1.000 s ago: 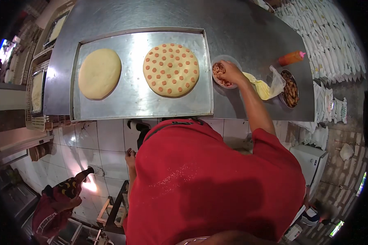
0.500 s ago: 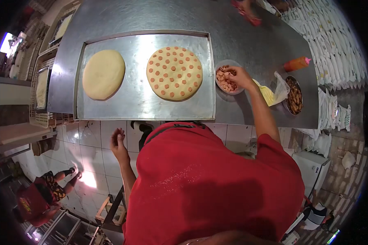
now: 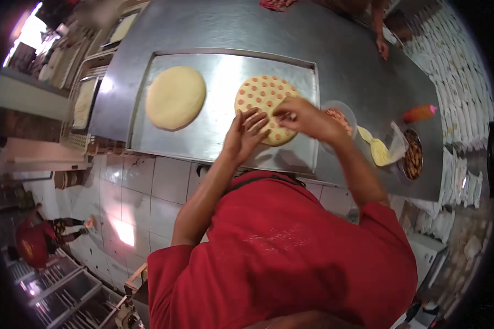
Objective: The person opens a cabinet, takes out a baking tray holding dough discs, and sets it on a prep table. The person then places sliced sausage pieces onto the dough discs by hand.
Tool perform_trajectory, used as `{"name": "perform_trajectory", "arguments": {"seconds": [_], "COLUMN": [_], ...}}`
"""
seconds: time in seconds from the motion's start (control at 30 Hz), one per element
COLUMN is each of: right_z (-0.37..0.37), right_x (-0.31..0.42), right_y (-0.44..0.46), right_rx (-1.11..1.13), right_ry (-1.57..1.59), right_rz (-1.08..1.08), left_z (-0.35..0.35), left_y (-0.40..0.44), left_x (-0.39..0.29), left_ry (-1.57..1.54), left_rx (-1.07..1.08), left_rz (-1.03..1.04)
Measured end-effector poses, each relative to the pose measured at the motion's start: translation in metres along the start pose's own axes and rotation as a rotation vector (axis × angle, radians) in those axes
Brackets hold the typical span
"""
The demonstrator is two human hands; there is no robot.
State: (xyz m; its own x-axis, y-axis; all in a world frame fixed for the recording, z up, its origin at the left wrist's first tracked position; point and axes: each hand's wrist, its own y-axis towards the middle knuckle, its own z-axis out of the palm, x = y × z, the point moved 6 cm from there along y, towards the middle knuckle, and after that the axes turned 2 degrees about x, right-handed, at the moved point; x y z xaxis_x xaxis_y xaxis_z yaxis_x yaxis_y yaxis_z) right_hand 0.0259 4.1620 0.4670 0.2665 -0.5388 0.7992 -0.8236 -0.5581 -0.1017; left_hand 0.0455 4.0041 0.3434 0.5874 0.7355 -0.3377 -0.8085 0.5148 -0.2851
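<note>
A metal desk [image 3: 368, 82] carries a shallow metal tray [image 3: 220, 90], set with its near side along the desk's near edge. Two round slabs of dough lie in the tray, well apart: the plain dough [image 3: 175, 98] towards the left, the dotted dough [image 3: 262, 97] towards the right, both grips at the latter. The right grip [image 3: 307, 118] is over the dotted dough's right side, hiding part of it; its thumb and fingers are drawn near one another, but blur leaves me unable to tell whether they pinch anything. The left grip [image 3: 246, 134] is at the dough's near left edge, loosely curled with the fingers apart; whether it touches the dough cannot be told. Just right of the tray, partly behind the right hand, stands a clear bowl [image 3: 353, 113]. Further right come an oval dish [image 3: 402, 167] of brown strips, a bag [image 3: 379, 152] with yellow filling beside it, and a red bottle [image 3: 420, 113] lying beyond. Smallest are the pink-orange pieces [image 3: 269, 103], dotted over the dough and heaped in the bowl.
</note>
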Motion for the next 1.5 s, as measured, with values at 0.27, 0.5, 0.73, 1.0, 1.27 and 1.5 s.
{"name": "perform_trajectory", "arguments": {"seconds": [0.27,0.5,0.73,1.0,1.27,1.5], "right_z": [0.101,0.127,0.162,0.208,0.230,0.230], "right_x": [0.085,0.103,0.120,0.152,0.149,0.110], "right_y": [0.100,0.147,0.200,0.252,0.270,0.288], "right_rx": [0.109,-0.013,-0.278,-0.389,-0.373,-0.493], "right_ry": [-0.105,0.180,0.054,-0.216,-0.334,0.160], "right_rz": [-0.182,-0.254,-0.313,-0.149,0.023,0.308], "left_z": [-0.026,-0.081,-0.117,-0.154,-0.169,-0.195], "left_y": [-0.029,-0.056,-0.081,-0.099,-0.096,-0.112], "left_x": [-0.072,-0.134,-0.215,-0.280,-0.294,-0.329], "left_ry": [-0.154,-0.182,-0.183,-0.130,-0.068,-0.117], "left_rx": [-0.152,-0.209,-0.164,-0.147,-0.020,-0.093], "left_rz": [0.318,0.321,0.283,0.086,-0.087,-0.052]}}
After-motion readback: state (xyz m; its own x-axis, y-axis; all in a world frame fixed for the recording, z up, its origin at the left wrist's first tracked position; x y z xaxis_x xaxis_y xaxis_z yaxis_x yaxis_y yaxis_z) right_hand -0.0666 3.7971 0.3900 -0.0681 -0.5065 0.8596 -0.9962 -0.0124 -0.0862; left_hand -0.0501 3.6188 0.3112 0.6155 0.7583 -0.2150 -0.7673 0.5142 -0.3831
